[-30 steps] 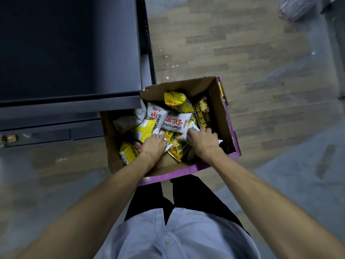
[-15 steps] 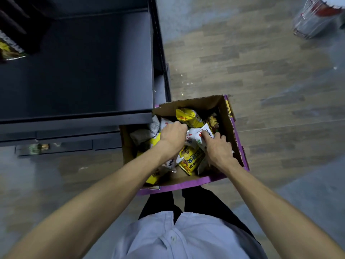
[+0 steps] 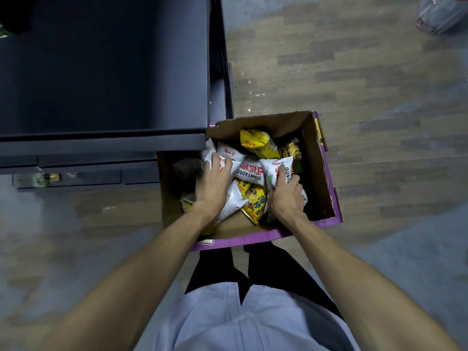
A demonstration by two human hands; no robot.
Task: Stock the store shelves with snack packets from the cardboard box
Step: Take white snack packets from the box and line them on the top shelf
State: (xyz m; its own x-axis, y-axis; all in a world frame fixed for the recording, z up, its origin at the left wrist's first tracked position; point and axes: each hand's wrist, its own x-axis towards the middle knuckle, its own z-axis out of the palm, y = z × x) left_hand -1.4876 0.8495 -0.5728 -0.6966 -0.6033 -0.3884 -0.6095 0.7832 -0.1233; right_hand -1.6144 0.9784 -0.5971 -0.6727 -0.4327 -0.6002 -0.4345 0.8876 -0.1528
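1. the cardboard box (image 3: 317, 173) stands on the floor (image 3: 354, 84), right of the dark shelf (image 3: 101, 72), and is full of snack packets (image 3: 255, 144).
2. the left hand (image 3: 212, 184) lies spread on the white packets (image 3: 231, 201), grasp unclear.
3. the right hand (image 3: 286, 196) is clenched around a white packet (image 3: 276, 168).

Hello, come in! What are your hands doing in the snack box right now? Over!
Both hands in cardboard box. Left hand on a white packet, right hand gripping another white packet. Dark shelf overhangs box's left corner.

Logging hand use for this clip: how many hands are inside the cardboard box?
2: the left hand presses on white packets left of centre; the right hand grips a white packet at centre-right.
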